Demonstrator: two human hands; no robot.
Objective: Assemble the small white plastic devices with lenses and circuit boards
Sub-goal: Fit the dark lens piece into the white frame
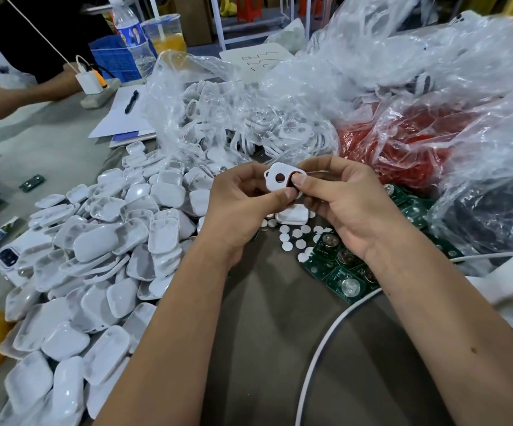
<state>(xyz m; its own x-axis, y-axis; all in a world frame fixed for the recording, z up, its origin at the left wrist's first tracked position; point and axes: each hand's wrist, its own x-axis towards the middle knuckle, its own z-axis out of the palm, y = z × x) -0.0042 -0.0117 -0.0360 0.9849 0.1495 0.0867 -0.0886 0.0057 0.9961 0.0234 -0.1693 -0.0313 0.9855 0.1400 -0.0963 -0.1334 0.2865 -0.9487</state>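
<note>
We have the white housing (281, 179) pinched between both hands above the tabletop (267, 333). The left hand (242, 204) closes its grip on the lower left edge, thumb against the face. The right hand (338, 198) closes thumb and forefinger on the right edge, where a sliver of red and dark shows behind the shell (whether that is a part going in, we cannot tell). The round hole in the housing faces us, unfilled.

What worries us: both grips sit on thin edges, so a hard squeeze could pop the shell out and drop it among the heap of white covers (101, 247), where it would be lost in look-alikes. Pressing a part in crooked could jam it, since the thumb hides that seam.

As for containers, a clear plastic bag (193, 96) lies open behind the hands, full of white housings. Beside it another bag (408, 139) holds red pieces. The green circuit boards (338, 269) and small white discs (292, 238) lie loose near the right wrist.
</note>
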